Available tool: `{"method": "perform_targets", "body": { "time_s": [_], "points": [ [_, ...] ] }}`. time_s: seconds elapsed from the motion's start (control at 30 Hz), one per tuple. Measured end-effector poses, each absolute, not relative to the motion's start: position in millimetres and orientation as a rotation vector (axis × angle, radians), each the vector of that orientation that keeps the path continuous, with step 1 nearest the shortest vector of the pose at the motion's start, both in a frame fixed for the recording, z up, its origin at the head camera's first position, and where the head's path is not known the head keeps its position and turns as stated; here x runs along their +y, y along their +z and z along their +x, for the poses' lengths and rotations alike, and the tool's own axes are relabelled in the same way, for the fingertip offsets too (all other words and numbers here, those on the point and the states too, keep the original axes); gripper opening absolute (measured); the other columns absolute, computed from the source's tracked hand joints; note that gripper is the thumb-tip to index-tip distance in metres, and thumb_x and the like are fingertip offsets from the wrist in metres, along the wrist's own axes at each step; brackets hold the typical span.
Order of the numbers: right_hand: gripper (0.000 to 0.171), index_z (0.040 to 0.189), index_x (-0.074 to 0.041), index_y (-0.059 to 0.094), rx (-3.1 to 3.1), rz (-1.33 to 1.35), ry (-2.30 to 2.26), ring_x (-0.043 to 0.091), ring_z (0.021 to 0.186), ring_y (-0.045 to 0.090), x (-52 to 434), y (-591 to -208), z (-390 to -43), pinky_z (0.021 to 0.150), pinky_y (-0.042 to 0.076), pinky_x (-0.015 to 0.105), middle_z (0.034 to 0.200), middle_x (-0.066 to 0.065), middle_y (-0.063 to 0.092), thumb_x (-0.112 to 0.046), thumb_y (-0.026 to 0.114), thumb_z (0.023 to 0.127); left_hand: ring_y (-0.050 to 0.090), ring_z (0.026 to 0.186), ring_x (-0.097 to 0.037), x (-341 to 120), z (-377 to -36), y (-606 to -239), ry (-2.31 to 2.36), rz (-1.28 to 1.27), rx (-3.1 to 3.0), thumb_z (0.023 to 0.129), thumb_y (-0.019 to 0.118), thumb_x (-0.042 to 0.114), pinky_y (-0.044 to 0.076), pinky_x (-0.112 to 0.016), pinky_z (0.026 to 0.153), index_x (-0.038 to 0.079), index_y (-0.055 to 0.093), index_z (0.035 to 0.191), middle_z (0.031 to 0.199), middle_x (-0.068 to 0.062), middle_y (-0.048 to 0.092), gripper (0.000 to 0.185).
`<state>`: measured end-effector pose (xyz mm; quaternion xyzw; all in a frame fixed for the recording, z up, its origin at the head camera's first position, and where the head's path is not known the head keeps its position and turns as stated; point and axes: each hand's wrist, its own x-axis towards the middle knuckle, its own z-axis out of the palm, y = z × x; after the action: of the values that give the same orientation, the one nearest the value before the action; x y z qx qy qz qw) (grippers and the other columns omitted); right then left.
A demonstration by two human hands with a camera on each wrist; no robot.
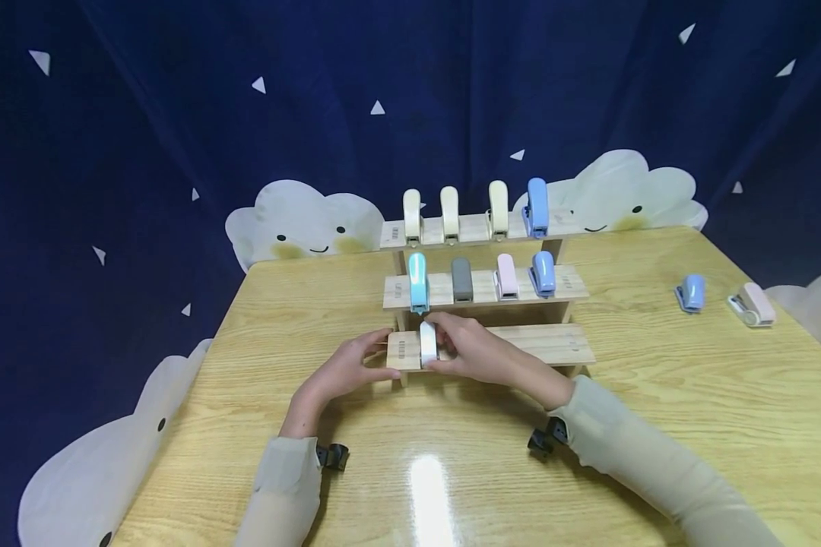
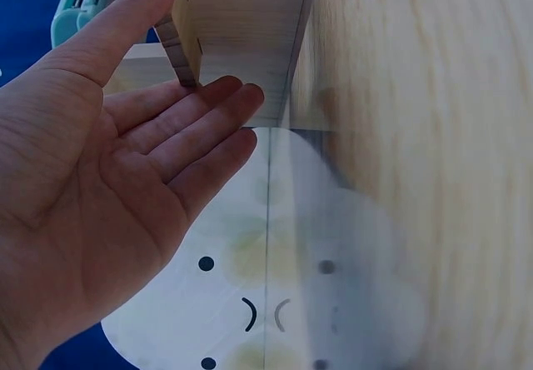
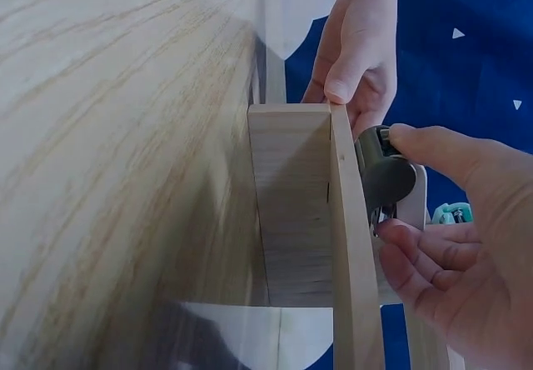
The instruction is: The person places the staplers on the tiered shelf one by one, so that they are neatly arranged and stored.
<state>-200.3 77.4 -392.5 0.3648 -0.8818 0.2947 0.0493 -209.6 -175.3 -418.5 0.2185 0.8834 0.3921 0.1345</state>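
My right hand (image 1: 475, 349) holds a white stapler (image 1: 427, 343) at the left part of the lowest step of a three-step wooden rack (image 1: 543, 343). Up close in the right wrist view, thumb and fingers pinch the stapler (image 3: 389, 177), whose end facing the camera is dark grey. With its fingers fairly straight, my left hand (image 1: 351, 370) touches the left end of that same step; the left wrist view shows its palm (image 2: 100, 187) beside the board's end. A turquoise stapler (image 1: 419, 281) stands on the middle step just behind the white one.
On the middle step also stand grey (image 1: 461, 279), pink (image 1: 506, 276) and blue (image 1: 543, 273) staplers. Cream staplers (image 1: 449, 213) and a blue stapler (image 1: 537, 205) line the top step. Right of the rack, a blue stapler (image 1: 691, 293) and a pink stapler (image 1: 754, 305) lie on the table (image 1: 657, 425).
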Motion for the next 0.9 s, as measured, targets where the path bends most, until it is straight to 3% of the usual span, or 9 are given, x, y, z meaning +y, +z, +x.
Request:
{"method": "perform_targets", "body": {
  "time_s": [0.57, 0.77, 0.9],
  "points": [
    [0.069, 0.137, 0.003, 0.047, -2.690, 1.084, 0.876, 0.014, 0.075, 0.056, 90.6, -381.8, -190.3, 0.067, 0.053, 0.023, 0.092, 0.007, 0.064, -0.030, 0.077, 0.084, 0.051, 0.135, -0.034, -172.7, -210.3, -419.5, 1.124, 0.617, 2.567, 0.084, 0.077, 0.029, 0.038, -0.050, 0.117, 0.007, 0.034, 0.152, 0.152, -0.016, 0.044, 0.084],
    [0.065, 0.135, 0.000, 0.050, -2.547, 1.082, 0.870, 0.016, 0.079, 0.061, 121.7, -360.3, -179.6, 0.066, 0.056, 0.028, 0.093, 0.007, 0.065, -0.023, 0.080, 0.082, 0.048, 0.137, -0.034, -174.0, -209.8, -418.4, 1.109, 0.607, 2.574, 0.083, 0.078, 0.032, 0.036, -0.049, 0.118, 0.006, 0.031, 0.153, 0.153, -0.015, 0.043, 0.087],
    [0.066, 0.131, 0.002, 0.053, -2.395, 1.029, 0.848, 0.013, 0.078, 0.063, 149.0, -350.3, -177.2, 0.069, 0.057, 0.020, 0.090, 0.004, 0.066, -0.015, 0.084, 0.075, 0.047, 0.137, -0.034, -175.6, -209.2, -417.8, 1.112, 0.612, 2.568, 0.083, 0.078, 0.032, 0.036, -0.049, 0.118, 0.006, 0.031, 0.153, 0.153, -0.015, 0.043, 0.088]
  ]
}}
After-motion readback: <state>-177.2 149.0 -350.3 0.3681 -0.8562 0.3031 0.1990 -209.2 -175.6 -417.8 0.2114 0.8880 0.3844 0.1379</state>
